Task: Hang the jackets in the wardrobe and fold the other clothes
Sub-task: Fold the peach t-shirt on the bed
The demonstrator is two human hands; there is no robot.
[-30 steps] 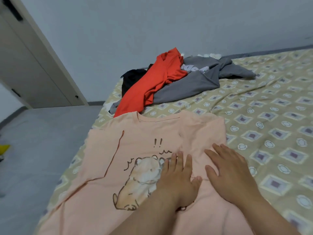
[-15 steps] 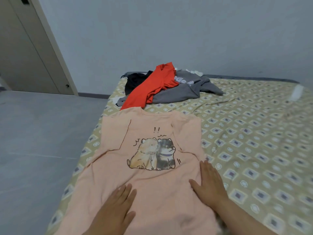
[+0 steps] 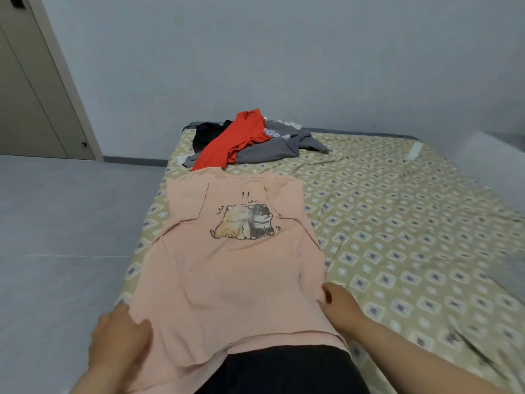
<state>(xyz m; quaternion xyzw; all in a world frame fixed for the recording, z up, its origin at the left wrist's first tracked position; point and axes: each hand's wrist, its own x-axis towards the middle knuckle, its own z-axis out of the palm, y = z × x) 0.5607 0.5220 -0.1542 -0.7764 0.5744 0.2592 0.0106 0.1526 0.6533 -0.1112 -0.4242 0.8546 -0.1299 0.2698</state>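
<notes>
Since half a second ago, both hands have slid from lying flat on the lower front of the shirt out to its two side edges, nearer the hem, and more of the bed now shows.

A peach T-shirt (image 3: pixel 233 280) lies spread face up on the near left part of a bed (image 3: pixel 397 223) covered in a tan sheet patterned with small squares and circles. Its neckline points away from the viewer, and a cartoon of two dogs pressed together sits on the chest. The hem is at the near edge of the bed, over a dark black cloth (image 3: pixel 284 371) at the bottom of the view.

The left hand (image 3: pixel 119 339) grips the shirt's left edge: its thumb (image 3: pixel 142 324) lies on top of the fabric and the fingers curl around the side. The right hand (image 3: pixel 339 307) pinches the right edge, thumb on top and fingers curled under, mostly hidden.

At the far end of the bed, just beyond the shirt's collar, sits a loose heap: a red garment (image 3: pixel 227 146) draped over a grey sweatshirt (image 3: pixel 272 149), with a black garment (image 3: pixel 206 135) to their left. A grey floor (image 3: pixel 65 223) lies left of the bed, and a beige door (image 3: pixel 25 109) stands in the far left corner.
</notes>
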